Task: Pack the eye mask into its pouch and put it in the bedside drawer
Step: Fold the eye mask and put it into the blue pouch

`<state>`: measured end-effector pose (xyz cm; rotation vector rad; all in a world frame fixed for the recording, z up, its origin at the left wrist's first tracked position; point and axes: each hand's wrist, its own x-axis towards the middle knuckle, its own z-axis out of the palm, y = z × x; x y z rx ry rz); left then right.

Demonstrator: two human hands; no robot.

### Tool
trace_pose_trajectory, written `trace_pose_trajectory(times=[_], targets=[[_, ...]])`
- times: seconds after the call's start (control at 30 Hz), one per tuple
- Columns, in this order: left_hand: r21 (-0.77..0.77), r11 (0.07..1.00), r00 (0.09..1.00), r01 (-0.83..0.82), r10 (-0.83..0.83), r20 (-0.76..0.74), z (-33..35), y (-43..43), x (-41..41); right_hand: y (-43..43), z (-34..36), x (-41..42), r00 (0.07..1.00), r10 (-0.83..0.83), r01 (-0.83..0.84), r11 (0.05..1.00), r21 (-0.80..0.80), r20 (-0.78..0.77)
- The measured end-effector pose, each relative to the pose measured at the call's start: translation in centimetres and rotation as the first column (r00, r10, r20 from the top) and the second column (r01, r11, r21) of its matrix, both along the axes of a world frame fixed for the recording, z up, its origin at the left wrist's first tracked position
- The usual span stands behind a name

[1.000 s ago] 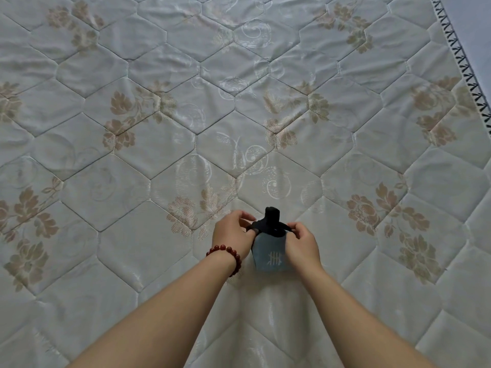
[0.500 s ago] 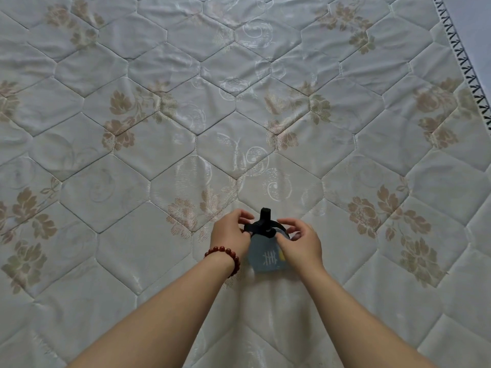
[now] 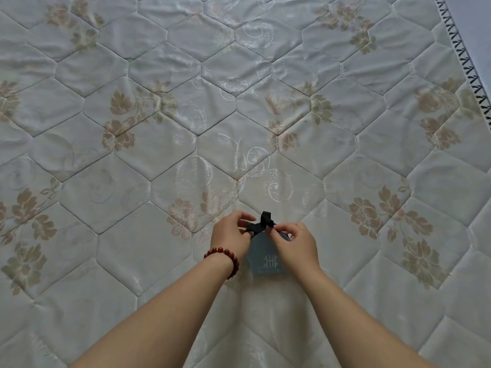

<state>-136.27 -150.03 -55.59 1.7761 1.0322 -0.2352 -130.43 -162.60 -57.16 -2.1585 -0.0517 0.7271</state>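
Closest to me, both forearms reach in from the bottom edge and meet over the pouch (image 3: 261, 257), a small blue-grey bag lying on the mattress (image 3: 159, 144) just below centre. It has a white mark printed on the front, looks like a few upright strokes crossed by bars, maybe a character, but I can't read it as any word or brand. My left hand (image 3: 230, 236) has a red bead bracelet (image 3: 224, 257) on the wrist, and its fingers are curled in, pinching the left side of the pouch mouth. My right hand (image 3: 295, 244) is pinched down too, fingertips on the dark stuff at the right of the opening. The mask (image 3: 263, 223) is black and pokes up out of the pouch top, most of it tucked inside. Beyond that it's all quilted cream mattress with tan flowers, and a black zigzag-stitched edge (image 3: 463, 57) runs down the far right.
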Motion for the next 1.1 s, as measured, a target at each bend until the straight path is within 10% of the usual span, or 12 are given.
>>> trace_pose_trajectory(times=[0.67, 1.1], targets=[[-0.008, 0.95, 0.948, 0.311, -0.311, -0.059, -0.4, 0.0, -0.2, 0.8, -1.0, 0.4, 0.993, 0.023, -0.03, 0.997, -0.064, -0.116], [0.081, 0.972, 0.975, 0.219, -0.214, -0.064, -1.8, -0.2, -0.9, 0.9, -1.6, 0.0, 0.994, 0.106, -0.102, 0.969, -0.226, 0.005]])
